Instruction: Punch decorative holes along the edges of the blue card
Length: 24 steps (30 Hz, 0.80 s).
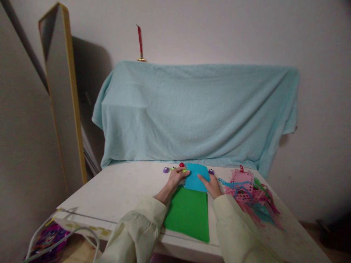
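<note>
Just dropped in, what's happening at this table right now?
A person holds a blue paper sheet with both hands, left hand on its left edge, right hand on its right. Below it lies a green sheet on the white table. Punched paper scraps lie to the right.

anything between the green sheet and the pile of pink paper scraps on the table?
Head view: only the person's right hand and its pale sleeve cross that stretch, between the green paper sheet and the pile of pink and teal punched paper scraps. Otherwise bare white tabletop.
</note>
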### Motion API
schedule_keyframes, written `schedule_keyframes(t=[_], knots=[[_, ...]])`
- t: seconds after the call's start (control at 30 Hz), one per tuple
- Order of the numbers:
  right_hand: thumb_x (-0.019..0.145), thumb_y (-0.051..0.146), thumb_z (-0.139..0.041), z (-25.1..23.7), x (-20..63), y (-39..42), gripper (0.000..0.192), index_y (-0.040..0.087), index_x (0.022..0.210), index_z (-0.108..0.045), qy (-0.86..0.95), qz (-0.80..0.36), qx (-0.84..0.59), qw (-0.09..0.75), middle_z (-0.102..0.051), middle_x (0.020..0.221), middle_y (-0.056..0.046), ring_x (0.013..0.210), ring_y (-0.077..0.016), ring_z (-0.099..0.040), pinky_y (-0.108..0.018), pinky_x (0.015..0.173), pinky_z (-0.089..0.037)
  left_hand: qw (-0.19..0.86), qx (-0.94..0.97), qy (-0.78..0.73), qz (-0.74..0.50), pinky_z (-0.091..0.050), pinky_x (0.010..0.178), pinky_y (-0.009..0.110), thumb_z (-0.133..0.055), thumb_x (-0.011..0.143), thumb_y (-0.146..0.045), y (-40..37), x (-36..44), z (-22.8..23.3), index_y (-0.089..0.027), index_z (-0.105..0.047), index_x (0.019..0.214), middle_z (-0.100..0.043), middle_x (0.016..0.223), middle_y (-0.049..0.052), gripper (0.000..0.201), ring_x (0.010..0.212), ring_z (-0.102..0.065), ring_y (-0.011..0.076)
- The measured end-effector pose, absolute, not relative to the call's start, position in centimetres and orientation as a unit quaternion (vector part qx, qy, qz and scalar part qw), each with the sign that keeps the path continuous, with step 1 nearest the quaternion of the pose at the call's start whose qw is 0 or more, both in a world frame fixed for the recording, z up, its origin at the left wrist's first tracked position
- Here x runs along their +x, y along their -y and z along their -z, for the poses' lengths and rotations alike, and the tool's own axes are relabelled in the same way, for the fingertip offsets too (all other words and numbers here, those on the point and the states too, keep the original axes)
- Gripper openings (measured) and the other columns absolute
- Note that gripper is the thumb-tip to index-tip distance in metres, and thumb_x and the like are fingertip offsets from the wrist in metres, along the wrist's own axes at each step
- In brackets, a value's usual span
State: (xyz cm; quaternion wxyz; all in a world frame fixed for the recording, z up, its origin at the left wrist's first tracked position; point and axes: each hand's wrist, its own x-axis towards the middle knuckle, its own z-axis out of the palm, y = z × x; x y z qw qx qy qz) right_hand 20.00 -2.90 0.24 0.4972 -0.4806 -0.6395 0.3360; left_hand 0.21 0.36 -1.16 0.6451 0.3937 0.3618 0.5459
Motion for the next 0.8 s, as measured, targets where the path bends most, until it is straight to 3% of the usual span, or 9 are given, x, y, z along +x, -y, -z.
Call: schedule_keyframes(t=[0.3, 0.47, 0.57, 0.63, 0.7, 0.8], knots=[[0.071, 0.056, -0.065, 0.9, 20.3, 2.0, 0.045, 0.015, 0.09, -0.071, 0.62, -0.31, -0.505, 0.514, -0.073, 0.088, -0.012, 0.077, -0.0269, -0.068, -0.037, 0.074, -0.053, 0.63, 0.417, -0.306, -0.58, -0.047, 0.074, 0.027, -0.086, 0.057, -0.029, -0.7, 0.4, 1.0, -0.013, -0.066, 0.1, -0.068, 0.087, 0.008, 0.049, 0.078, -0.063, 0.0176], [0.074, 0.052, -0.064, 0.6, 20.5, 2.1, 0.041, 0.014, 0.084, -0.07, 0.611, -0.306, -0.5, 0.531, -0.073, 0.086, -0.011, 0.08, -0.0262, -0.066, -0.036, 0.076, -0.052, 0.664, 0.337, -0.262, -0.614, -0.048, 0.079, 0.029, -0.081, 0.062, -0.03, -1.3, -0.2, 0.8, -0.011, -0.067, 0.089, -0.067, 0.091, 0.01, 0.035, 0.084, -0.062, 0.0185], [0.073, 0.051, -0.066, 0.4, 20.5, 2.3, 0.041, 0.013, 0.087, -0.071, 0.599, -0.33, -0.5, 0.531, -0.073, 0.088, -0.011, 0.08, -0.0267, -0.066, -0.037, 0.076, -0.052, 0.657, 0.311, -0.264, -0.635, -0.047, 0.06, 0.021, -0.077, 0.063, -0.031, -1.7, -0.9, 0.8, -0.013, -0.063, 0.073, -0.063, 0.073, 0.003, 0.025, 0.067, -0.059, 0.0123], [0.072, 0.051, -0.067, 0.2, 20.5, 2.5, 0.042, 0.014, 0.09, -0.071, 0.588, -0.352, -0.5, 0.53, -0.073, 0.088, -0.01, 0.08, -0.0271, -0.067, -0.037, 0.075, -0.053, 0.657, 0.304, -0.266, -0.637, -0.036, 0.044, 0.018, -0.076, 0.065, -0.034, -1.7, -1.2, 0.8, -0.014, -0.058, 0.064, -0.054, 0.059, -0.001, 0.026, 0.051, -0.049, 0.0079], [0.071, 0.05, -0.068, 0.0, 20.4, 2.6, 0.042, 0.014, 0.093, -0.071, 0.579, -0.371, -0.495, 0.531, -0.073, 0.089, -0.01, 0.083, -0.0275, -0.067, -0.037, 0.076, -0.053, 0.66, 0.321, -0.278, -0.62, -0.025, 0.037, 0.018, -0.075, 0.067, -0.039, -1.5, -1.3, 0.8, -0.014, -0.057, 0.064, -0.045, 0.05, -0.004, 0.03, 0.041, -0.039, 0.0054], [0.07, 0.05, -0.069, -0.1, 20.3, 2.8, 0.044, 0.014, 0.095, -0.07, 0.571, -0.394, -0.486, 0.532, -0.073, 0.093, -0.01, 0.087, -0.0284, -0.067, -0.038, 0.08, -0.053, 0.639, 0.375, -0.318, -0.591, -0.019, 0.036, 0.019, -0.077, 0.065, -0.045, -1.1, -1.2, 0.6, -0.013, -0.063, 0.074, -0.039, 0.046, -0.006, 0.036, 0.037, -0.033, 0.0046]])
